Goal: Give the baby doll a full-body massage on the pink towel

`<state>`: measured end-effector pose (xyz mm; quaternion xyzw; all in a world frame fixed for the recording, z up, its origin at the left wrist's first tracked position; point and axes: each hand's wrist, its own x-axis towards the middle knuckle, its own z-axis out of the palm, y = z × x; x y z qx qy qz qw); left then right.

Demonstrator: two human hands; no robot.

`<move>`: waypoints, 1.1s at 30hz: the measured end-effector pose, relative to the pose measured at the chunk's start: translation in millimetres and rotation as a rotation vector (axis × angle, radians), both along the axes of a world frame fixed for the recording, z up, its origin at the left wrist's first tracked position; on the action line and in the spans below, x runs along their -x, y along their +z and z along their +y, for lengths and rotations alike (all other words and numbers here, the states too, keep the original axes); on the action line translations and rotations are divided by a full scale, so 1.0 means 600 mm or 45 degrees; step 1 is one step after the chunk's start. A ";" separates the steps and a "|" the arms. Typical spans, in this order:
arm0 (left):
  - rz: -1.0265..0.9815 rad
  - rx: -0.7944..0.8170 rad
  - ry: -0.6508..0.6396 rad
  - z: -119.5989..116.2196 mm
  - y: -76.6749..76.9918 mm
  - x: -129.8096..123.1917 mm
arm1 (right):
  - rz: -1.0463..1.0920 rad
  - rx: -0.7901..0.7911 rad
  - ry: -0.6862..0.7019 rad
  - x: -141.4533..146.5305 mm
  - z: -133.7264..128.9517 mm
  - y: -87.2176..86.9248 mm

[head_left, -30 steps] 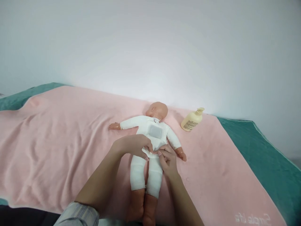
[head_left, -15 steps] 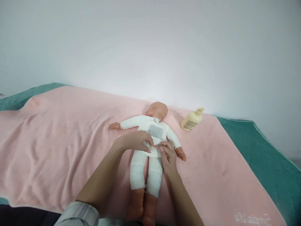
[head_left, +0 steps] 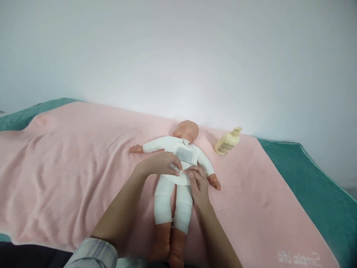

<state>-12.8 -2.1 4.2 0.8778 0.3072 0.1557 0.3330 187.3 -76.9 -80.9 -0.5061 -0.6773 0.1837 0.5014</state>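
Note:
A baby doll with a white cloth body lies on a pink blanket, head at the far end and legs toward me. A grey rectangular panel shows on its torso. My left hand reaches in from the left, thumb and fingers curled together on the cloth of the lower torso. Opposite it, my right hand pinches at the same spot, fingertips nearly meeting the left ones. A small raised fold of white cloth seems to be between them; the fingertips partly hide it.
To the right of the doll's head stands a pale yellow pump bottle with printed text. The pink blanket is wrinkled at left and lies over a green cover. A pale wall rises behind the far edge.
Both hands have shifted very slightly up the doll's torso, toward its head, with fingers still curled at the cloth. The doll and the bottle stay in place.

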 end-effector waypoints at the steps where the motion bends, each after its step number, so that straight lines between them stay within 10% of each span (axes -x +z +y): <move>1: -0.023 -0.028 0.014 0.002 -0.002 0.001 | 0.000 -0.008 -0.012 -0.001 0.000 -0.001; 18: 0.030 -0.083 0.072 0.005 0.007 -0.001 | -0.056 0.023 -0.055 -0.001 0.005 -0.010; 33: -0.256 -0.084 0.167 0.033 -0.042 -0.032 | -0.137 0.062 -0.065 -0.003 0.044 0.020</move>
